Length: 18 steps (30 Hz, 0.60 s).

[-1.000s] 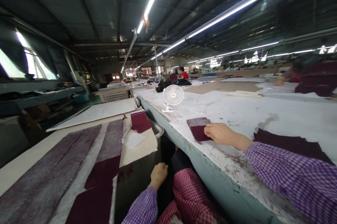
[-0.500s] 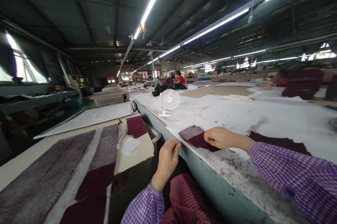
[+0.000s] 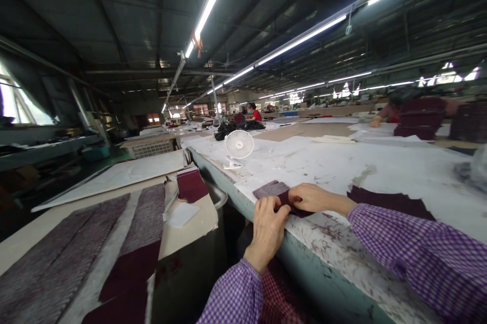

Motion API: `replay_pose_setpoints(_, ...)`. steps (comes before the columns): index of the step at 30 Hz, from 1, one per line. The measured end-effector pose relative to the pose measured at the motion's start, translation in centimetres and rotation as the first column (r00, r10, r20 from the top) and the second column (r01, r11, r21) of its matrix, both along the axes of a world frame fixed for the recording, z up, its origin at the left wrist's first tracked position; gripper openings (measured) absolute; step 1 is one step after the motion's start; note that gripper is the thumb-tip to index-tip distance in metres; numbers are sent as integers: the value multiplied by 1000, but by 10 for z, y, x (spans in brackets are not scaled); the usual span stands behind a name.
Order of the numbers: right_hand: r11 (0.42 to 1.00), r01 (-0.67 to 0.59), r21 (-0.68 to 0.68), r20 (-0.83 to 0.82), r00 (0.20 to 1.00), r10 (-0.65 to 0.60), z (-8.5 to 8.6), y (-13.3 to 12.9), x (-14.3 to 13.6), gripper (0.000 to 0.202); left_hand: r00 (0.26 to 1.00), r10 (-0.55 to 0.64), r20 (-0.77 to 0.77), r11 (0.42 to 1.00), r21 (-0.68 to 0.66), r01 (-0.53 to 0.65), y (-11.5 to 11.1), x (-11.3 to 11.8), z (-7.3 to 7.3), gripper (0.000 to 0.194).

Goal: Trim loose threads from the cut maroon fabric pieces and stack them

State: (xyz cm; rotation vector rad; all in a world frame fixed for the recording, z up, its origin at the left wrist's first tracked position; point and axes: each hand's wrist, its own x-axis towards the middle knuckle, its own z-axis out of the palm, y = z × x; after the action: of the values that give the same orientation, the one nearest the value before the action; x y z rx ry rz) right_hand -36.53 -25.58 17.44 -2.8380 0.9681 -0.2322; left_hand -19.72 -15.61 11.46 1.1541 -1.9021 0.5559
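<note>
At the near edge of the white-covered table lies a small fabric piece (image 3: 271, 188), part speckled grey-purple and part plain maroon. My right hand (image 3: 306, 196) rests on its maroon part with fingers pinched on the cloth. Beside it, my left hand (image 3: 268, 222) has come to the table edge, thumb and forefinger closed at the cloth's near side. The fingertips of both hands partly cover the maroon portion. Farther right, a dark maroon fabric stack (image 3: 390, 203) lies beyond my right forearm.
A white clip fan (image 3: 239, 145) stands near the table's left edge. Left of the gap, a board bears speckled fabric panels (image 3: 142, 217), a maroon piece (image 3: 192, 185) and a white card (image 3: 183, 215). Across the table, a co-worker's hand (image 3: 376, 121) is near stacked maroon fabric (image 3: 420, 117).
My left hand has moved up and right from over the gap to the fabric at the table edge. My right hand stays on the cloth. The view has shifted slightly right.
</note>
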Motion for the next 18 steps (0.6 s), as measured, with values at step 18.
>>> replay_pose_setpoints(18, 845, -142, 515, 247, 969, 13, 9, -7, -16, 43, 961, -124, -246, 967, 187, 173, 3, 6, -13, 11)
